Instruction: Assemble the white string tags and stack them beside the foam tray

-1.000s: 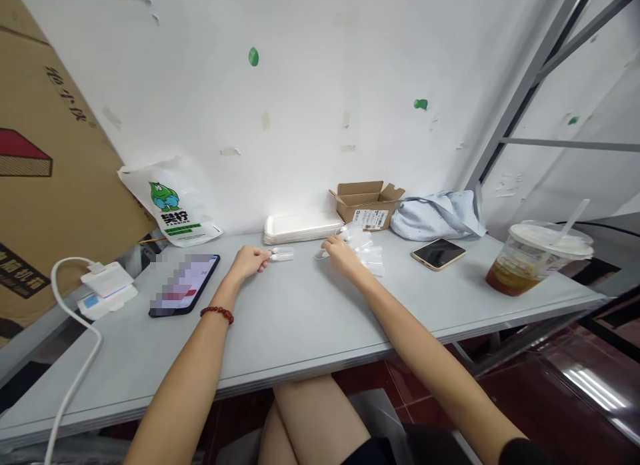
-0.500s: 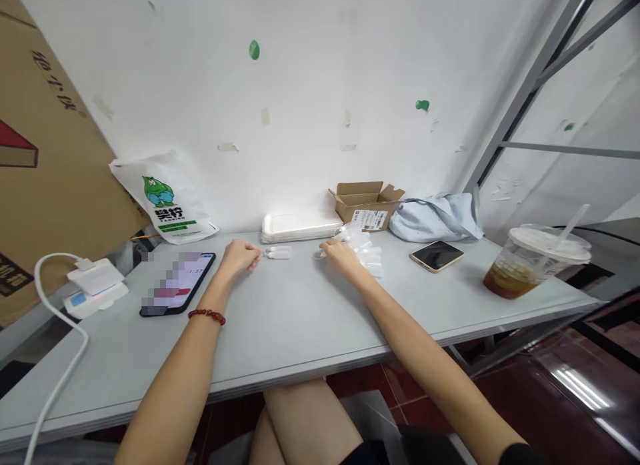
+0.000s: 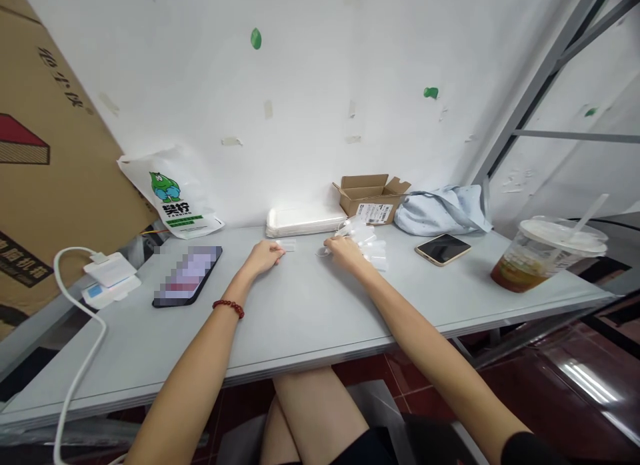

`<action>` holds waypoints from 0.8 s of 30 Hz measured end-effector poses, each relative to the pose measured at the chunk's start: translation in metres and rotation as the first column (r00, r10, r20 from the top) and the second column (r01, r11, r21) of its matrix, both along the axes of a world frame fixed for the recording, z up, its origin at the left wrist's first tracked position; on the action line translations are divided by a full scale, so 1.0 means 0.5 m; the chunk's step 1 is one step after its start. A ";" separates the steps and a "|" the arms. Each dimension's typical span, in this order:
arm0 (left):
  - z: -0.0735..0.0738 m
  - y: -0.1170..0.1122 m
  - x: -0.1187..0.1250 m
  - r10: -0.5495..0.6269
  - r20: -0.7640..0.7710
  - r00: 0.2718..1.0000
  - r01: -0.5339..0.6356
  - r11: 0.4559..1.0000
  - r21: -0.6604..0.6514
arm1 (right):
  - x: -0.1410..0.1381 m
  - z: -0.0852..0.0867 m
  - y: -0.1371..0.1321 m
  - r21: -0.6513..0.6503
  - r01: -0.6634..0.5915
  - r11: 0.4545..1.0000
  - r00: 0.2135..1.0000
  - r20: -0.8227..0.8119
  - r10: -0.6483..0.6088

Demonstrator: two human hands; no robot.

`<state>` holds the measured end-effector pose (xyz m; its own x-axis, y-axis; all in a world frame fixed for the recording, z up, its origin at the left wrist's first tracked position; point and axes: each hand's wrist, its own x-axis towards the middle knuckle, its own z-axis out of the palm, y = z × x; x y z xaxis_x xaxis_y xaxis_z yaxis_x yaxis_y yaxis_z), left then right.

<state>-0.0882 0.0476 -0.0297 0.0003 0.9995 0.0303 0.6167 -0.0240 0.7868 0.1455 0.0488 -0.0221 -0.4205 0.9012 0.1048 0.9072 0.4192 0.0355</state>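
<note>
Just in front of the white trays, my left hand (image 3: 267,256) is closed, its fingertips pinching the near end of a small clear plastic tag (image 3: 288,245) that lies on the grey table. My right hand (image 3: 345,253) is closed too, at the left edge of a pile of clear plastic tags (image 3: 376,254) with white ends. A thin pale string loop (image 3: 323,253) sticks out to the left of its fingertips. Whatever else those fingers hold is hidden behind them.
Behind the hands are stacked white trays (image 3: 307,222) and an open cardboard box (image 3: 367,201). A phone (image 3: 187,276) and white charger (image 3: 111,278) are at left. To the right are a cloth bag (image 3: 440,210), another phone (image 3: 443,249) and a drink cup (image 3: 545,255).
My left hand has moved right, onto the clear tag that lay beside it, and its fingers now cover the near end. My right hand stays by the pile. The camera view has shifted slightly.
</note>
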 end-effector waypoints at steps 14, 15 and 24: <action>0.032 -0.042 0.057 -0.217 0.427 0.878 0.253 0.967 -0.029 | -0.023 0.005 -0.013 -0.184 -0.249 0.951 0.502 -0.864 -0.035; 0.034 -0.043 0.059 -0.214 0.453 0.866 0.250 0.968 -0.022 | -0.023 0.006 -0.014 -0.212 -0.269 0.940 0.469 -0.881 -0.064; 0.025 -0.025 0.055 -0.090 0.518 0.851 0.115 0.993 -0.015 | -0.028 0.007 -0.009 -0.325 -0.322 0.889 0.280 -0.930 -0.239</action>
